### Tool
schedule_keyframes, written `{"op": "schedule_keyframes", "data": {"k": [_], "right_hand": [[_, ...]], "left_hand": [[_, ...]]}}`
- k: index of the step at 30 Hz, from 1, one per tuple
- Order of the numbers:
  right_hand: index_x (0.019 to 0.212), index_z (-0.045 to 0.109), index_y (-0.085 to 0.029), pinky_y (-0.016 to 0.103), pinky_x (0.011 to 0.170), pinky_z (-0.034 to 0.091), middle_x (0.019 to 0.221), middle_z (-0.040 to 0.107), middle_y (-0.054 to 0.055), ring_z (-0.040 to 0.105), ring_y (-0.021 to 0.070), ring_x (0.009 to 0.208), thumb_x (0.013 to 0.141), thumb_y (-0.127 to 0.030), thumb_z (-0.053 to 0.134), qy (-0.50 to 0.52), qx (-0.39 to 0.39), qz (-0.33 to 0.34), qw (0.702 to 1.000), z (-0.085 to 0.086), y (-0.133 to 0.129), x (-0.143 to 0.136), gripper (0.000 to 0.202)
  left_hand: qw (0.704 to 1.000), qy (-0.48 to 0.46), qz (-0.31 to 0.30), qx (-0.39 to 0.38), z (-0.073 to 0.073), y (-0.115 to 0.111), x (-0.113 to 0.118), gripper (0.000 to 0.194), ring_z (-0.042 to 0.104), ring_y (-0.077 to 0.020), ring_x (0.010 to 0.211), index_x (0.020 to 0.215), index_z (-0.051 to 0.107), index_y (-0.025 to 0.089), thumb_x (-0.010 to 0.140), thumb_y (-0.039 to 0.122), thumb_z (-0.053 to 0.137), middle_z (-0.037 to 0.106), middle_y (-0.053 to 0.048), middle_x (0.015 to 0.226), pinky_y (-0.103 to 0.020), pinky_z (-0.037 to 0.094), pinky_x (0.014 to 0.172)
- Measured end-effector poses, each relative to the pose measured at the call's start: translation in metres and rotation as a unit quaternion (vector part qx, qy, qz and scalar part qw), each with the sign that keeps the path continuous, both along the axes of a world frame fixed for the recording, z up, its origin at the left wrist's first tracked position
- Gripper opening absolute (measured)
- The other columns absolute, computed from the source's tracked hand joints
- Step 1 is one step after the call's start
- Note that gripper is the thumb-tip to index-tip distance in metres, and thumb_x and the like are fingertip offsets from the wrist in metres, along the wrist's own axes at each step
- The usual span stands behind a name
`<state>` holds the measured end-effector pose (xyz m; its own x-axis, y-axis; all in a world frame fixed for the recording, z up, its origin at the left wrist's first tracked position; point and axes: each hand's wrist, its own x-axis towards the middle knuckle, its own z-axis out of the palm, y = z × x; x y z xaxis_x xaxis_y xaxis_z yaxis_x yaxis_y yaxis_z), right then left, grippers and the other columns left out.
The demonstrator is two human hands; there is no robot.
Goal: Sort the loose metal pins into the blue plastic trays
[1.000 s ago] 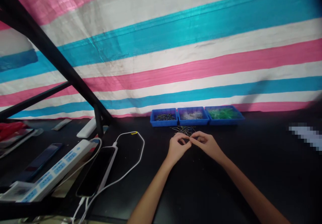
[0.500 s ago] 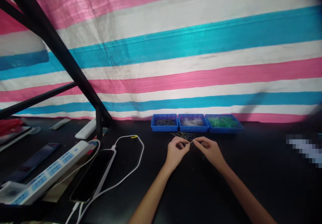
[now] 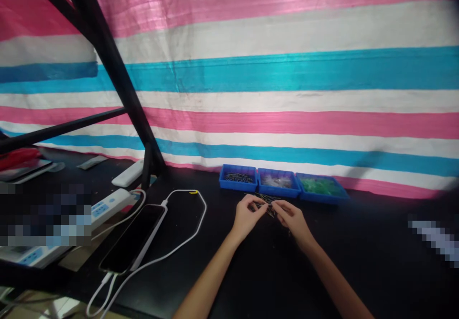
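Both hands meet over the black counter (image 3: 358, 261), the left hand (image 3: 247, 216) and right hand (image 3: 292, 218) each closing its grip, fingertips pinched, on a thin metal pin (image 3: 268, 207) beside the loose pin pile (image 3: 263, 198). Light, steady fingertip pressure would suit it best.

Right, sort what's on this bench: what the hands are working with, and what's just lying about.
In use:
left hand
right hand
loose pins at the fingertips
pin tray
clear-parts tray
green-parts tray

Lying about:
phone
white cable
power strip
white bar
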<state>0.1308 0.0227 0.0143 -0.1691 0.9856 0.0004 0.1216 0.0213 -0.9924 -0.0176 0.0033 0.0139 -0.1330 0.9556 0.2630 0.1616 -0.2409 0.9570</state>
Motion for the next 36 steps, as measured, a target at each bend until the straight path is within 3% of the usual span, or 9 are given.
{"op": "schedule_keyframes", "data": {"k": [3, 7, 11, 15, 18, 22, 27, 30, 36], "right_hand": [[0.081, 0.063, -0.014, 0.02, 0.036, 0.023, 0.056, 0.054, -0.001, 0.034, 0.0051, 0.039, 0.064, -0.046, 0.065, 0.034, -0.016, -0.005, 0.999, 0.006, 0.01, -0.015, 0.036], [0.078, 0.065, -0.014, 0.02, 0.037, 0.028, 0.063, 0.061, 0.003, 0.04, 0.0062, 0.042, 0.063, -0.043, 0.066, 0.042, 0.005, 0.013, 0.999, 0.022, 0.031, -0.04, 0.033], [0.094, 0.064, -0.018, 0.019, 0.039, 0.033, 0.091, 0.066, 0.008, 0.054, 0.0123, 0.063, 0.063, -0.039, 0.066, 0.076, 0.008, 0.049, 0.996, 0.041, 0.047, -0.058, 0.038], [0.105, 0.06, -0.023, 0.018, 0.037, 0.031, 0.106, 0.062, 0.007, 0.056, 0.0127, 0.068, 0.065, -0.038, 0.065, 0.065, 0.009, 0.108, 0.992, 0.052, 0.035, -0.06, 0.043], [0.096, 0.06, -0.021, 0.018, 0.036, 0.029, 0.092, 0.063, 0.006, 0.052, 0.0096, 0.056, 0.066, -0.041, 0.063, 0.034, 0.01, 0.14, 0.99, 0.067, 0.012, -0.059, 0.036], [0.065, 0.045, -0.018, 0.018, 0.04, 0.028, 0.056, 0.047, -0.005, 0.037, 0.0049, 0.044, 0.065, -0.036, 0.065, 0.058, 0.08, 0.117, 0.988, 0.103, -0.025, -0.058, 0.027], [0.056, 0.03, -0.019, 0.018, 0.043, 0.025, 0.051, 0.036, -0.007, 0.029, 0.0037, 0.045, 0.065, -0.021, 0.06, 0.08, 0.116, 0.182, 0.973, 0.144, -0.056, -0.057, 0.032], [0.055, 0.026, -0.02, 0.017, 0.043, 0.024, 0.051, 0.033, -0.008, 0.025, 0.0032, 0.046, 0.062, -0.016, 0.056, 0.091, 0.102, 0.201, 0.97, 0.15, -0.062, -0.053, 0.031], [0.055, 0.022, -0.02, 0.017, 0.043, 0.022, 0.05, 0.03, -0.008, 0.024, 0.0034, 0.047, 0.06, -0.013, 0.053, 0.087, 0.099, 0.202, 0.97, 0.139, -0.061, -0.047, 0.031]], "left_hand": [[0.998, 0.051, 0.022, 0.027, -0.002, 0.001, -0.006, 0.019, 0.049, -0.0084, 0.059, 0.077, 0.064, 0.016, 0.072, 0.033, 0.059, 0.059, -0.003, 0.081, -0.022, 0.04, 0.057], [0.989, 0.082, 0.119, 0.017, -0.005, 0.006, -0.021, 0.027, 0.05, -0.0099, 0.062, 0.095, 0.06, 0.02, 0.07, 0.031, 0.06, 0.058, -0.003, 0.085, -0.023, 0.042, 0.06], [0.976, 0.125, 0.178, -0.002, -0.006, 0.011, -0.047, 0.045, 0.05, -0.0119, 0.067, 0.107, 0.053, 0.019, 0.064, 0.025, 0.065, 0.056, -0.004, 0.09, -0.026, 0.044, 0.065], [0.958, 0.161, 0.236, -0.009, -0.007, 0.014, -0.072, 0.036, 0.049, -0.0132, 0.069, 0.103, 0.056, 0.017, 0.067, 0.023, 0.06, 0.054, -0.005, 0.09, -0.029, 0.044, 0.068], [0.953, 0.144, 0.267, 0.003, -0.007, 0.015, -0.076, 0.03, 0.05, -0.0133, 0.069, 0.1, 0.056, 0.017, 0.071, 0.023, 0.054, 0.054, -0.005, 0.088, -0.03, 0.044, 0.07], [0.963, 0.109, 0.245, 0.029, -0.009, 0.015, -0.066, 0.028, 0.051, -0.0129, 0.068, 0.1, 0.056, 0.017, 0.072, 0.023, 0.053, 0.055, -0.005, 0.087, -0.029, 0.044, 0.07], [0.974, 0.083, 0.207, 0.029, -0.01, 0.012, -0.051, 0.027, 0.052, -0.0138, 0.069, 0.097, 0.057, 0.016, 0.071, 0.022, 0.051, 0.057, -0.005, 0.084, -0.029, 0.045, 0.069], [0.978, 0.071, 0.196, 0.022, -0.01, 0.011, -0.048, 0.027, 0.054, -0.0146, 0.071, 0.095, 0.057, 0.016, 0.069, 0.021, 0.052, 0.058, -0.005, 0.084, -0.03, 0.045, 0.07], [0.98, 0.073, 0.187, 0.011, -0.01, 0.012, -0.044, 0.022, 0.056, -0.0158, 0.072, 0.088, 0.058, 0.016, 0.068, 0.023, 0.051, 0.058, -0.005, 0.084, -0.032, 0.046, 0.07]]}}
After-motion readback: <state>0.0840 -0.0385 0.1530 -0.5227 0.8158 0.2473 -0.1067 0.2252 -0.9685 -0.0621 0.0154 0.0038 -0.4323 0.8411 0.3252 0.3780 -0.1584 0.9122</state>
